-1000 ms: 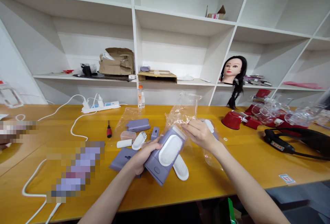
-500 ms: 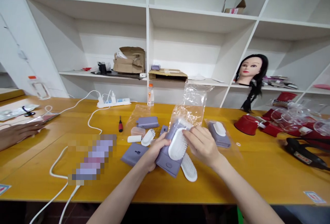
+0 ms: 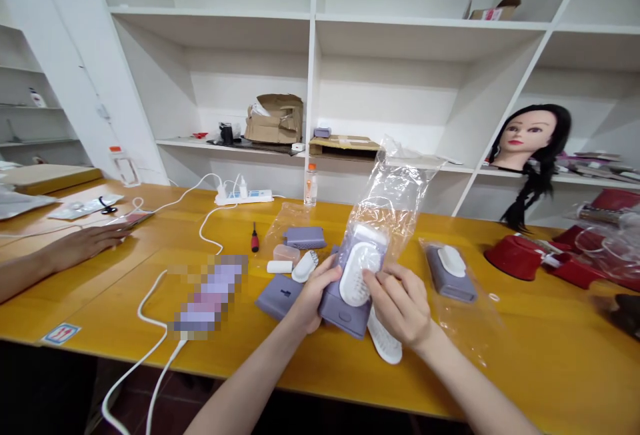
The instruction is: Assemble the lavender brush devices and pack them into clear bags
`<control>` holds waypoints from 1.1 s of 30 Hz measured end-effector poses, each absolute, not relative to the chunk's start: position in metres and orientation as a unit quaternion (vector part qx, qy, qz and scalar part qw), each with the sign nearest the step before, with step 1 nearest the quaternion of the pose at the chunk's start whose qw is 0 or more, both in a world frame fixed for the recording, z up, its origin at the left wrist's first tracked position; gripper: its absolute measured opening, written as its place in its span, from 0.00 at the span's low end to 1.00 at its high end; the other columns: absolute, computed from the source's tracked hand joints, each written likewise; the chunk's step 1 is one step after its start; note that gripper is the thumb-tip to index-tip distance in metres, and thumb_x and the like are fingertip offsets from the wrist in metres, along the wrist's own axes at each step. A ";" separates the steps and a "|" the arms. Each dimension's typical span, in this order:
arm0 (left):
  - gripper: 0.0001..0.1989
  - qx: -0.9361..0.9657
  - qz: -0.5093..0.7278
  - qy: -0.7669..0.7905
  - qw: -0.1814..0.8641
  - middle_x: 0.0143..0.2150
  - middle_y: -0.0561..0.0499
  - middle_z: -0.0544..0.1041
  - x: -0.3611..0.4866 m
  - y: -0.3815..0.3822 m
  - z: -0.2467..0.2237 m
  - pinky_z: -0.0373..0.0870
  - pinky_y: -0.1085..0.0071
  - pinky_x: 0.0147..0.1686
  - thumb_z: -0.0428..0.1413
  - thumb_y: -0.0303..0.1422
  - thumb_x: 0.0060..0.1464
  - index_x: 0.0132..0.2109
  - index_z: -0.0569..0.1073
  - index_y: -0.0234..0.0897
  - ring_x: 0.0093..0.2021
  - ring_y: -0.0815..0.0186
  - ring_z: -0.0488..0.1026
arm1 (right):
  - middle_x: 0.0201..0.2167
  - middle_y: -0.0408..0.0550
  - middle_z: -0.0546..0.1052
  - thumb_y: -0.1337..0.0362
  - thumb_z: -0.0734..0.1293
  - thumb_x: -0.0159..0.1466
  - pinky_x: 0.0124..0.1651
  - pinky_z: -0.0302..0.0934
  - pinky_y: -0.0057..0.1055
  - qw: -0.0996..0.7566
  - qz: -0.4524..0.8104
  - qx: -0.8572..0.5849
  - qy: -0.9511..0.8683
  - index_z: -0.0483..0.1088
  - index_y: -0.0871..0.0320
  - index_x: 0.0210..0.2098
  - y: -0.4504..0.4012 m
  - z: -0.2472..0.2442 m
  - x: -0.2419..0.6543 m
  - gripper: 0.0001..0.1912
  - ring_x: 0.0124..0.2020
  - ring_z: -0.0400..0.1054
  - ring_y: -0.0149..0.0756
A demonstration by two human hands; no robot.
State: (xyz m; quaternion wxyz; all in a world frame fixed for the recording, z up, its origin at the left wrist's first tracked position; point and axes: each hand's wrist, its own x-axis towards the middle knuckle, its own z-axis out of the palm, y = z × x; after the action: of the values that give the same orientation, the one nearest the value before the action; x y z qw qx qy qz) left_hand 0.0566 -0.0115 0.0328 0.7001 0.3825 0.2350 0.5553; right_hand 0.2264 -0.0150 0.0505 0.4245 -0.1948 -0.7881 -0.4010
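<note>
White shelving [image 3: 313, 61] stood along the rear edge of a yellow-brown bench [image 3: 565, 355], a long-haired mannequin head [image 3: 527, 129] set in one compartment toward the right. Clear film formed a plastic bag [image 3: 397, 188] that rose around the upper end of a purple device [image 3: 345, 318], held above the bench, back from its front edge. One person's left hand [image 3: 316, 291] wrapped the device's left side in a firm grip. The right hand [image 3: 403, 298] was drawn narrow, its fingertips at the white oval piece [image 3: 356, 271] on the device's face; whether they pinched it or only touched it could not be told. Nearby, a second purple device [image 3: 450, 278] lay in clear film, and a co-worker's hand [image 3: 103, 238] rested flat toward the bench's rear left. A pixelated patch [image 3: 207, 298] masked any wording on an object left of the forearms. At the bench's rear edge stood an orange-capped bottle [image 3: 311, 188], its orange label too small to read. Near the front edge, at left, a blue-bordered sticker [image 3: 61, 333] bore red characters, too blurred to read with certainty. Pink print on a carton's label [image 3: 492, 15] was likewise illegible.
</note>
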 end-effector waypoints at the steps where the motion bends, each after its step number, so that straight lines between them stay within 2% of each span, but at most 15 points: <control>1: 0.16 0.386 0.560 0.223 0.699 0.38 0.49 0.77 0.056 -0.012 0.033 0.64 0.73 0.37 0.56 0.35 0.50 0.46 0.71 0.36 0.37 0.65 0.73 | 0.28 0.50 0.73 0.75 0.64 0.57 0.37 0.60 0.35 0.430 -0.383 -0.185 -0.796 0.70 0.61 0.46 -0.016 0.050 0.228 0.17 0.39 0.65 0.43; 3: 0.15 0.387 0.569 0.212 0.694 0.38 0.49 0.78 0.055 -0.013 0.033 0.64 0.73 0.37 0.55 0.36 0.51 0.46 0.72 0.36 0.38 0.64 0.73 | 0.32 0.49 0.72 0.72 0.65 0.56 0.40 0.61 0.37 0.472 -0.329 -0.180 -0.798 0.70 0.56 0.46 -0.017 0.053 0.231 0.18 0.41 0.64 0.43; 5: 0.16 0.374 0.576 0.218 0.693 0.39 0.49 0.78 0.054 -0.014 0.033 0.65 0.74 0.36 0.56 0.37 0.50 0.46 0.73 0.37 0.38 0.65 0.73 | 0.40 0.50 0.71 0.66 0.66 0.56 0.44 0.60 0.42 0.580 -0.221 -0.233 -0.748 0.68 0.51 0.49 -0.013 0.059 0.235 0.20 0.45 0.64 0.45; 7: 0.17 0.354 0.576 0.223 0.702 0.39 0.50 0.78 0.055 -0.015 0.033 0.65 0.75 0.35 0.58 0.38 0.48 0.46 0.73 0.38 0.38 0.65 0.73 | 0.46 0.51 0.70 0.58 0.64 0.58 0.46 0.59 0.44 0.695 -0.020 -0.313 -0.647 0.64 0.50 0.53 -0.004 0.068 0.234 0.23 0.48 0.63 0.45; 8: 0.17 0.345 0.575 0.226 0.707 0.39 0.51 0.78 0.056 -0.016 0.033 0.65 0.76 0.35 0.59 0.39 0.47 0.45 0.73 0.38 0.38 0.66 0.73 | 0.46 0.51 0.70 0.54 0.62 0.59 0.45 0.60 0.42 0.715 0.118 -0.338 -0.600 0.63 0.51 0.53 0.001 0.073 0.232 0.23 0.47 0.65 0.44; 10: 0.16 0.338 0.573 0.232 0.709 0.38 0.51 0.78 0.061 -0.017 0.033 0.65 0.77 0.33 0.59 0.40 0.46 0.42 0.74 0.37 0.36 0.67 0.74 | 0.40 0.50 0.74 0.48 0.61 0.58 0.41 0.63 0.39 0.672 0.388 -0.343 -0.529 0.68 0.53 0.47 0.009 0.081 0.223 0.23 0.43 0.68 0.43; 11: 0.15 0.338 0.576 0.237 0.706 0.37 0.51 0.78 0.064 -0.018 0.033 0.65 0.77 0.33 0.59 0.40 0.46 0.41 0.74 0.37 0.36 0.67 0.74 | 0.37 0.50 0.76 0.46 0.62 0.56 0.40 0.64 0.39 0.641 0.483 -0.338 -0.492 0.70 0.55 0.42 0.012 0.083 0.217 0.23 0.40 0.70 0.43; 13: 0.14 0.332 0.587 0.247 0.696 0.36 0.51 0.78 0.071 -0.019 0.034 0.65 0.76 0.33 0.59 0.39 0.47 0.40 0.74 0.36 0.35 0.67 0.74 | 0.30 0.48 0.77 0.48 0.68 0.51 0.37 0.65 0.36 0.616 0.580 -0.328 -0.421 0.72 0.58 0.33 0.012 0.083 0.205 0.20 0.33 0.71 0.42; 16: 0.16 0.293 0.617 0.257 0.684 0.38 0.50 0.78 0.078 -0.019 0.038 0.67 0.73 0.38 0.58 0.40 0.48 0.42 0.74 0.36 0.38 0.65 0.74 | 0.26 0.45 0.78 0.55 0.73 0.47 0.35 0.65 0.32 0.631 0.610 -0.315 -0.360 0.71 0.59 0.31 0.007 0.074 0.188 0.16 0.28 0.71 0.38; 20: 0.21 0.268 0.610 0.266 0.696 0.46 0.47 0.77 0.077 -0.016 0.044 0.67 0.69 0.44 0.54 0.43 0.51 0.49 0.71 0.37 0.44 0.61 0.73 | 0.27 0.44 0.78 0.56 0.71 0.50 0.35 0.65 0.30 0.636 0.633 -0.303 -0.322 0.72 0.59 0.31 0.004 0.065 0.180 0.14 0.29 0.72 0.37; 24: 0.29 0.345 0.549 0.274 0.710 0.59 0.51 0.66 0.062 -0.020 0.045 0.67 0.69 0.45 0.56 0.44 0.50 0.59 0.61 0.49 0.52 0.59 0.68 | 0.24 0.41 0.78 0.57 0.70 0.51 0.36 0.66 0.30 0.632 0.659 -0.285 -0.292 0.71 0.57 0.27 0.011 0.068 0.184 0.10 0.29 0.72 0.36; 26: 0.38 0.386 0.522 0.266 0.713 0.64 0.53 0.58 0.055 -0.025 0.043 0.66 0.70 0.45 0.60 0.40 0.45 0.62 0.54 0.54 0.57 0.58 0.63 | 0.22 0.41 0.77 0.58 0.69 0.51 0.37 0.66 0.31 0.617 0.680 -0.278 -0.283 0.71 0.57 0.27 0.013 0.072 0.186 0.09 0.29 0.72 0.37; 28: 0.51 0.420 0.519 0.240 0.705 0.67 0.52 0.51 0.050 -0.030 0.042 0.66 0.71 0.46 0.65 0.35 0.36 0.64 0.48 0.55 0.60 0.55 0.59 | 0.21 0.41 0.76 0.58 0.68 0.51 0.37 0.66 0.32 0.603 0.697 -0.275 -0.275 0.70 0.57 0.27 0.013 0.074 0.187 0.08 0.30 0.72 0.38; 30: 0.61 0.463 0.488 0.218 0.707 0.68 0.50 0.46 0.047 -0.035 0.041 0.67 0.68 0.45 0.68 0.29 0.28 0.64 0.40 0.57 0.60 0.52 0.59 | 0.19 0.40 0.75 0.59 0.67 0.52 0.36 0.66 0.32 0.602 0.700 -0.279 -0.266 0.70 0.56 0.27 0.012 0.076 0.187 0.08 0.29 0.72 0.38; 33: 0.65 0.559 0.432 0.231 0.669 0.68 0.46 0.46 0.044 -0.036 0.041 0.66 0.61 0.48 0.67 0.25 0.27 0.64 0.35 0.56 0.60 0.51 0.59 | 0.19 0.41 0.75 0.58 0.67 0.52 0.36 0.66 0.32 0.600 0.698 -0.288 -0.264 0.69 0.57 0.27 0.012 0.075 0.191 0.08 0.28 0.72 0.37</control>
State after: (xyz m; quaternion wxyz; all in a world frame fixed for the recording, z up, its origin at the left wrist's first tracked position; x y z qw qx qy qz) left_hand 0.0441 -0.0363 0.0406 0.6687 0.5594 0.2313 0.4318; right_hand 0.1911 0.0121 0.0747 0.5996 -0.2883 -0.2640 0.6984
